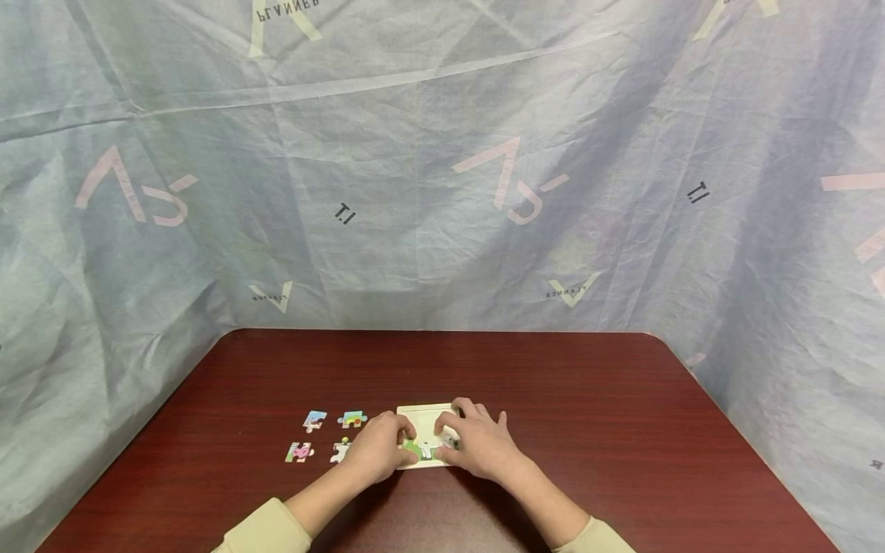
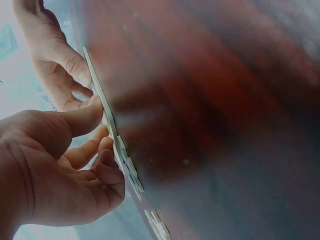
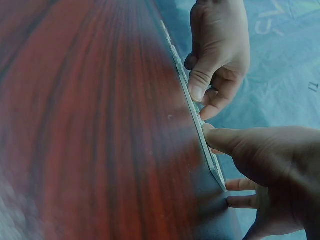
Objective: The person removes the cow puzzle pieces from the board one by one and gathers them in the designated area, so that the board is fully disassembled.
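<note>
A shallow cream puzzle tray (image 1: 427,418) lies on the table, with green-and-white puzzle pieces along its near side. My left hand (image 1: 379,447) curls over the tray's left part, its thumb and index finger about a green puzzle piece (image 1: 411,445). On the other side, my right hand (image 1: 484,442) has its thumb and index finger about a white-and-green puzzle piece (image 1: 452,438), partly covered by the hand. Its other fingers reach past the tray's right edge. Both wrist views catch the tray edge-on, with the left thumb (image 2: 85,119) and right thumb (image 3: 220,138) right at its near rim.
Left of the tray lie several loose pieces: a blue one (image 1: 315,420), a yellow-and-blue one (image 1: 353,419), a pink one (image 1: 299,452) and a white one (image 1: 340,450) partly behind the left hand. The dark red table (image 1: 553,384) ends at a hanging grey cloth (image 1: 415,253).
</note>
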Demonstrator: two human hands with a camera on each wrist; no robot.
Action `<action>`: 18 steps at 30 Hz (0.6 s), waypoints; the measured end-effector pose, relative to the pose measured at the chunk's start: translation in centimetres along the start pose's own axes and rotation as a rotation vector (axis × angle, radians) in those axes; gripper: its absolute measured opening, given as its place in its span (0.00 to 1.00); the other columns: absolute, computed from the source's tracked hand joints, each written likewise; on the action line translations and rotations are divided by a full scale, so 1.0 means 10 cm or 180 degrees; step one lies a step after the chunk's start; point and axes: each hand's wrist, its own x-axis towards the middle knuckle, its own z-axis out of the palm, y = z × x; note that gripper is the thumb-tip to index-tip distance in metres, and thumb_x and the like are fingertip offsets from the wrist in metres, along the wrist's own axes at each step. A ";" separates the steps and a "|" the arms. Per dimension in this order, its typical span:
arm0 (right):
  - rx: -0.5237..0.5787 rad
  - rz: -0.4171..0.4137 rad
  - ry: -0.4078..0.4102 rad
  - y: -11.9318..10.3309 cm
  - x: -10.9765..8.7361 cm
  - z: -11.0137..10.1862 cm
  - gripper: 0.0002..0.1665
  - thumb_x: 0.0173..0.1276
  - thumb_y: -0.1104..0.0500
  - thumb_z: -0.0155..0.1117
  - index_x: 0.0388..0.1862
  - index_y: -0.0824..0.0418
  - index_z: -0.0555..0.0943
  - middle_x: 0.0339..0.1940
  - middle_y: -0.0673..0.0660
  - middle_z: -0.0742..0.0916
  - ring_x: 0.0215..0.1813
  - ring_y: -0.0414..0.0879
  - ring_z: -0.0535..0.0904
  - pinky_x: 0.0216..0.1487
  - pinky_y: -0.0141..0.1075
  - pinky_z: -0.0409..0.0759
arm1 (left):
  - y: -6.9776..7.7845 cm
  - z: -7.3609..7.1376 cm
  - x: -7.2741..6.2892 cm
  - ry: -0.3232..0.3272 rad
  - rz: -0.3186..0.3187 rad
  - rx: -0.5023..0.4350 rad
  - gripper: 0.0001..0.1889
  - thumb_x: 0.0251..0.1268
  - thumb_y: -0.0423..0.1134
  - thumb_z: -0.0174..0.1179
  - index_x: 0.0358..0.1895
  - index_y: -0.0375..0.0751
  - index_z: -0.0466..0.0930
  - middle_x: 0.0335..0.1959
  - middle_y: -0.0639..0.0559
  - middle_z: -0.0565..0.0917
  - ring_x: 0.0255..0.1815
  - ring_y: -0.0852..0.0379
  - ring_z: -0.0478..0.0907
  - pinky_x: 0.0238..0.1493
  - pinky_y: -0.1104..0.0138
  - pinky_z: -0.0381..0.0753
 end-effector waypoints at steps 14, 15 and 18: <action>0.0025 -0.0005 -0.0011 0.01 0.00 0.01 0.15 0.65 0.43 0.72 0.46 0.42 0.79 0.65 0.58 0.74 0.65 0.61 0.72 0.55 0.80 0.60 | 0.00 0.00 0.02 0.0111 0.0099 -0.0004 0.16 0.45 0.33 0.80 0.34 0.42 0.80 0.30 0.52 0.74 0.30 0.59 0.68 0.33 0.64 0.71; 0.0032 -0.0005 -0.0012 0.01 0.00 0.01 0.15 0.65 0.43 0.72 0.46 0.42 0.79 0.65 0.58 0.74 0.65 0.61 0.72 0.55 0.80 0.60 | 0.00 0.00 0.02 0.0112 0.0100 -0.0042 0.17 0.45 0.32 0.80 0.34 0.42 0.80 0.29 0.52 0.74 0.30 0.59 0.69 0.33 0.64 0.71; 0.0040 -0.0001 -0.0006 0.01 0.00 0.02 0.15 0.65 0.43 0.73 0.45 0.42 0.78 0.65 0.58 0.74 0.65 0.61 0.72 0.55 0.80 0.60 | -0.01 0.00 0.03 0.0113 0.0096 -0.0187 0.17 0.44 0.30 0.79 0.33 0.42 0.78 0.28 0.54 0.76 0.29 0.60 0.69 0.32 0.64 0.71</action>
